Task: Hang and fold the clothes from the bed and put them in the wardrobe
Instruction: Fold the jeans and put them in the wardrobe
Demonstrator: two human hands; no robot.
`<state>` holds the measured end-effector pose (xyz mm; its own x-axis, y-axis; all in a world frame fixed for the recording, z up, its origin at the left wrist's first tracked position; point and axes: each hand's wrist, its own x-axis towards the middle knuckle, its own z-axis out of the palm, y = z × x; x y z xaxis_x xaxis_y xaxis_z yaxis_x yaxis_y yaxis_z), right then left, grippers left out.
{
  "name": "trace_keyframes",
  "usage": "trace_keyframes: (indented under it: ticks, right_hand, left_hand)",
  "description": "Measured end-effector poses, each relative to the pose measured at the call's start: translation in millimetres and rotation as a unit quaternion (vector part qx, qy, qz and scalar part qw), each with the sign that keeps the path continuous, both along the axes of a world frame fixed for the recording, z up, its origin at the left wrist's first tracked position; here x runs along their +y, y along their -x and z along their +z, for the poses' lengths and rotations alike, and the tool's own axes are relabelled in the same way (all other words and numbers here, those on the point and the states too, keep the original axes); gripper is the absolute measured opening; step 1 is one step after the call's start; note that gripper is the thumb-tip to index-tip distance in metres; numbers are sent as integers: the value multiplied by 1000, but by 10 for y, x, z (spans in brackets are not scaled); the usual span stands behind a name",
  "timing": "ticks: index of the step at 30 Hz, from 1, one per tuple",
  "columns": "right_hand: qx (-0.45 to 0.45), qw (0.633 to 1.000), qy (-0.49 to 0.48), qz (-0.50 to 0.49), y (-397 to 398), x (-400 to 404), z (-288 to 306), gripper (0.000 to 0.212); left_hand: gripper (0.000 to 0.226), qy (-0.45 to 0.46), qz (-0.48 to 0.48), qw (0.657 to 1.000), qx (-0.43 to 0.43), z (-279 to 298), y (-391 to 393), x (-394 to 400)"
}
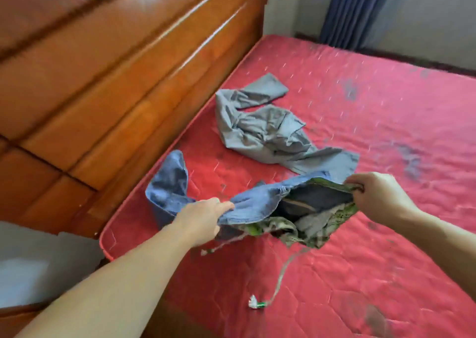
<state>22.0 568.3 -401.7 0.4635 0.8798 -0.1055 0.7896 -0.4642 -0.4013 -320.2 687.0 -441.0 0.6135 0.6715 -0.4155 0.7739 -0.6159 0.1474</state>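
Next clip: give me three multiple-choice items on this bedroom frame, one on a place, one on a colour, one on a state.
1. Where does the grey garment lie?
A. on the mattress beyond the hands
B. on the floor
C. on the headboard

2. What colour is the mattress?
A. white
B. green
C. red

3. How is the blue garment held?
A. by neither hand
B. by both hands, spread between them
C. folded flat, untouched

Key: 1 A, it rests crumpled on the red surface; 2 C, plainly red; 3 B, left hand and right hand each grip an edge.
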Motion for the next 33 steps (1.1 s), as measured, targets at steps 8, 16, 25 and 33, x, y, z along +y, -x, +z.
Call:
trace_keyframes:
  ticks: [8,16,25,33]
  right_hand:
    - [-187,979,78,-4,-756,-1070,1952,19]
    - [-233,965,72,92,-1048,-2692,3117,62]
    - [-152,984,-55,-75,-1771,-4744,4147,16]
    - [-171,964,-135,-152,-2288,-5631,4799,24]
  left_hand:
    - [19,-84,-44,980,-177,2100,-1172,72]
    - [23,-144,-29,933,-327,3522,-1963,-1283]
    - [28,-232,-118,908,-329,4920,-2838,-2992]
    - [20,-260,-160,889,-340,5479,-3752,-3668]
